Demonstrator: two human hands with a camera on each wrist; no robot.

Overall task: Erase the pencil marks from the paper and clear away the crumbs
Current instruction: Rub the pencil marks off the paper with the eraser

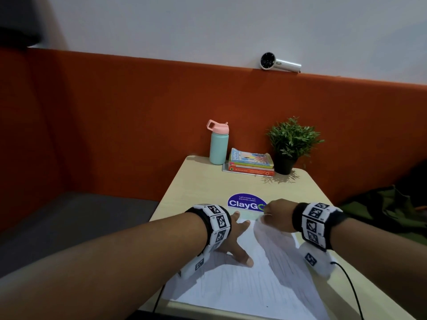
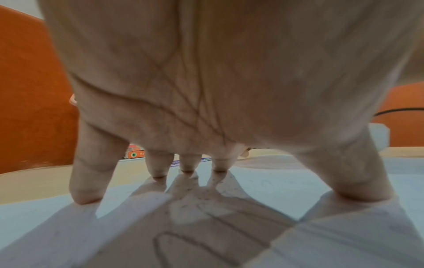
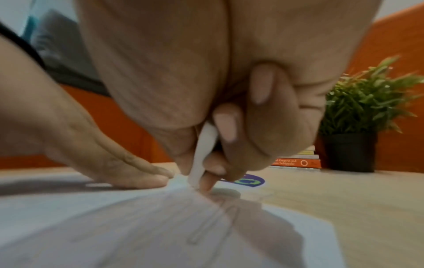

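At the lower centre of the head view, my left hand (image 1: 233, 244) presses spread fingers on the paper (image 1: 240, 289) on the worktop (image 1: 203, 181); my right hand (image 1: 278, 215) pinches a white eraser (image 3: 203, 154). Rubbing hard near that far edge could crumple the sheet.
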